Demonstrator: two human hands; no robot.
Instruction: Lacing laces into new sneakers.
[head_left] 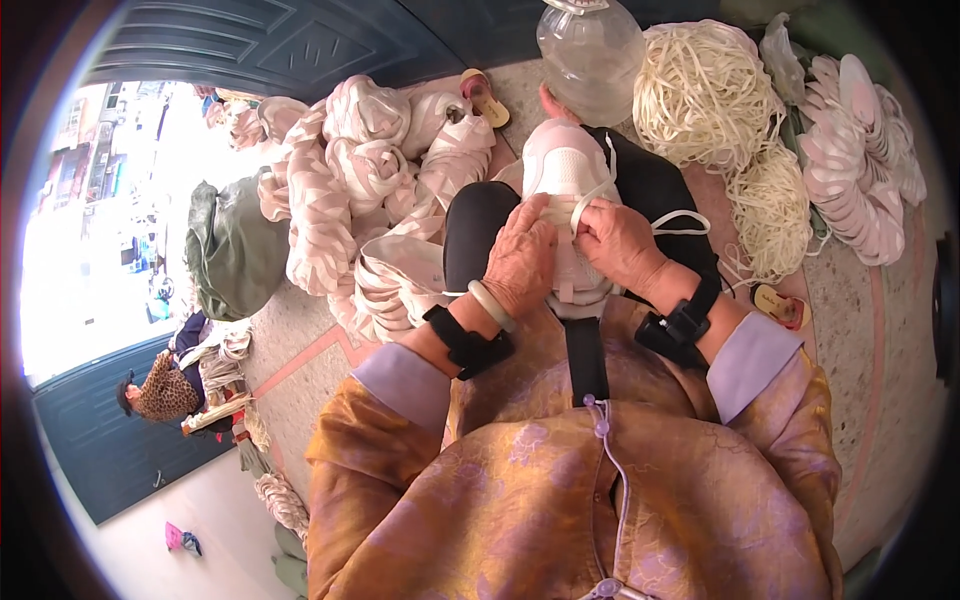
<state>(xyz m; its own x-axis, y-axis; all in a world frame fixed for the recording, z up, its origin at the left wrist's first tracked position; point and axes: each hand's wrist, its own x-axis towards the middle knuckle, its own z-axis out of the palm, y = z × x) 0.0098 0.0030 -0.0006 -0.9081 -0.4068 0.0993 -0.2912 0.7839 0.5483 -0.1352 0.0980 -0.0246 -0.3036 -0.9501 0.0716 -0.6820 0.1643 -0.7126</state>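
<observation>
A white shoe upper point(562, 165) lies on my lap, over dark trousers. My left hand point(520, 262) presses down on its near part, fingers curled over the fabric. My right hand point(618, 243) pinches a white lace point(598, 192) that runs up over the shoe and loops off to the right. Both wrists wear black straps; a pale bangle sits on the left wrist.
A heap of pink-and-white shoe uppers point(370, 180) lies at my left. Bundles of cream laces point(705, 90) and a stack of pink insoles point(865, 160) sit at the right. A clear plastic jug point(590, 55) stands ahead. A seated person point(165, 385) is far left by a doorway.
</observation>
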